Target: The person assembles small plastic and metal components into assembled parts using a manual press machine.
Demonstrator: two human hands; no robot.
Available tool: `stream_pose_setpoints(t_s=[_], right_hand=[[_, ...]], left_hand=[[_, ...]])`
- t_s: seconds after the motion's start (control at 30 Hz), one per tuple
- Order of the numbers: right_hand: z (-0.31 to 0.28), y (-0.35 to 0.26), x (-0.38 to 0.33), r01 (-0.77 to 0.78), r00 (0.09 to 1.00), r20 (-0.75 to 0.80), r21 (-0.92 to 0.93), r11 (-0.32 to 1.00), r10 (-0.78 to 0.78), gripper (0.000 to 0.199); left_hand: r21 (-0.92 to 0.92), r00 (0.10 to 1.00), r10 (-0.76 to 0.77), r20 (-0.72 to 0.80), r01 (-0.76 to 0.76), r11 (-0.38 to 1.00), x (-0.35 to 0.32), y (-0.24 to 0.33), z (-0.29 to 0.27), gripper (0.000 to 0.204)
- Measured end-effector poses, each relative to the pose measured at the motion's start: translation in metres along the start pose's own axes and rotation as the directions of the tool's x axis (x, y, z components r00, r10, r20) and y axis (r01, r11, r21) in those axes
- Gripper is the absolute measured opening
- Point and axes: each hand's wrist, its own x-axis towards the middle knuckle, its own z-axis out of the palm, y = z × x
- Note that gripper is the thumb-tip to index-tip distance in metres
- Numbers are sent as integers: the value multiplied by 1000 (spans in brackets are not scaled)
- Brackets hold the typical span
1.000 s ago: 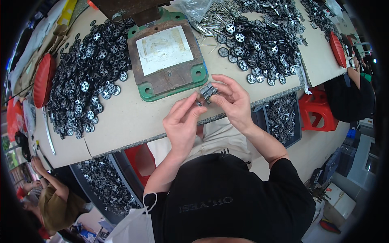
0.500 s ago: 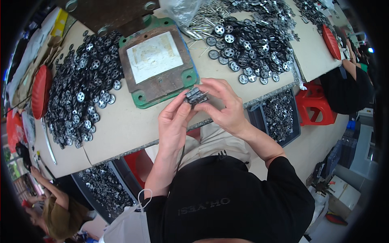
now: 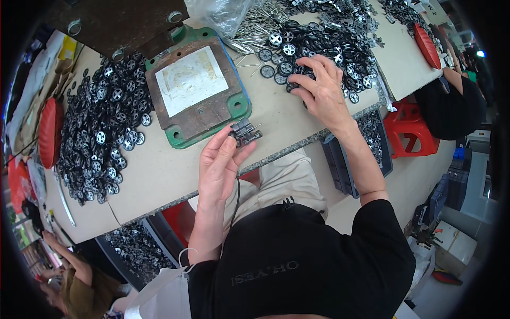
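My left hand (image 3: 217, 165) pinches a small dark plastic toy-car chassis (image 3: 244, 131) above the table's front edge. A thin metal axle pokes out of the chassis on its right side. My right hand (image 3: 326, 98) is over the near side of the right-hand heap of small black toy wheels (image 3: 319, 48), its fingers curled. Between thumb and forefinger sits a dark wheel (image 3: 291, 86), partly hidden by the fingertips. Left of the heap are loose metal axles (image 3: 260, 26).
A green and brown metal press base (image 3: 236, 109) with a white plate stands mid-table. More wheels (image 3: 101, 127) lie left of it. Red ridged trays (image 3: 50, 133) sit at both sides. Bins of small parts (image 3: 135, 247) and a red stool (image 3: 409, 130) are below. Other people work at both edges.
My right hand has left the chassis and moved up and right to the wheel heap. My left hand keeps the chassis and has shifted slightly left and down.
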Motion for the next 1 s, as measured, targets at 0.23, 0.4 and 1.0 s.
stream_pose_setpoints(t_s=[0.23,0.4,1.0], right_hand=[[10,-28,-6,131,985,74,244,961,-153,21],[2,-35,-7,12,971,222,302,953,-83,32],[6,-44,-10,-507,860,509,860,52,-39,36]], left_hand=[[7,1000,-4,-31,4,1000,0,2,2,29],[2,1000,3,-29,-3,1000,-1,1,2,30],[72,999,0,-40,3,997,-2,-1,5,32]])
